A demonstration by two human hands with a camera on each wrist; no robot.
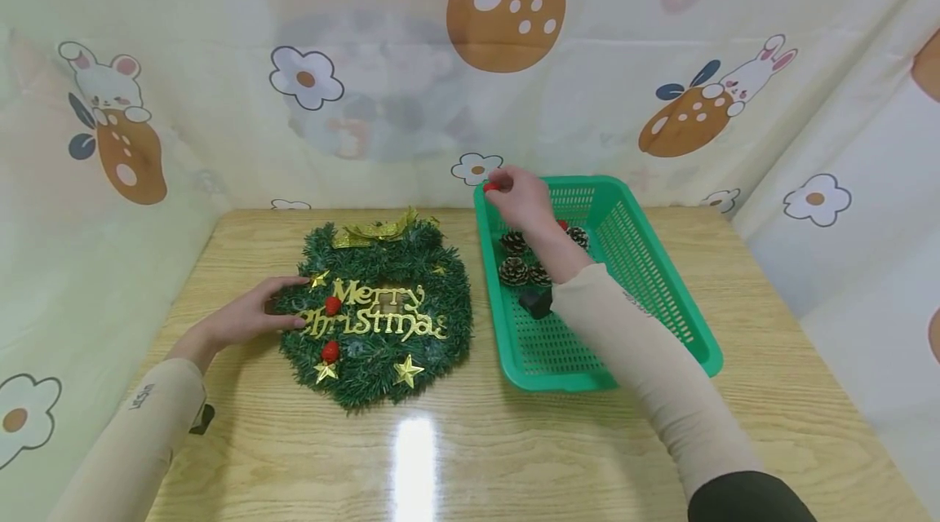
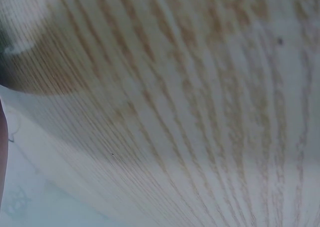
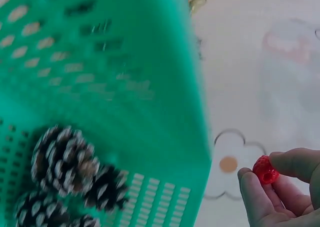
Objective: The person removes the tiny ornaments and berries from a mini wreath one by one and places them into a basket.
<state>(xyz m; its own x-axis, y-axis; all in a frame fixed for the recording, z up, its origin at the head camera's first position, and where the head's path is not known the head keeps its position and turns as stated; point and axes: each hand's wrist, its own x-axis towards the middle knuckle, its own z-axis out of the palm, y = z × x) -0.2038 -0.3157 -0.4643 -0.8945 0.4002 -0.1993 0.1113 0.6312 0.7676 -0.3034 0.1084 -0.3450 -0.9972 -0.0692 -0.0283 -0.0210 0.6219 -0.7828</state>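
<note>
At the far left corner of the basket, my right hand (image 1: 525, 200) pinches a red raspberry (image 3: 265, 170) between thumb and fingertips; its hollow end shows in the right wrist view. A green Christmas wreath (image 1: 374, 347) lies flat on the table. It bears a gold "Merry Christmas" sign (image 1: 378, 322), gold stars, a gold bow (image 1: 378, 232) at its top and two red raspberries at its left. My left hand (image 1: 253, 314) rests at the wreath's left edge, thumb and fingers spread apart. The left wrist view shows mostly blurred wood grain.
Right of the wreath stands a green perforated basket (image 1: 507, 342). Inside are several frosted pine cones (image 3: 65, 159) and another red piece (image 1: 562, 225), partly hidden by the right arm. A printed curtain (image 1: 396, 122) hangs along the table's back edge (image 1: 272, 220).
</note>
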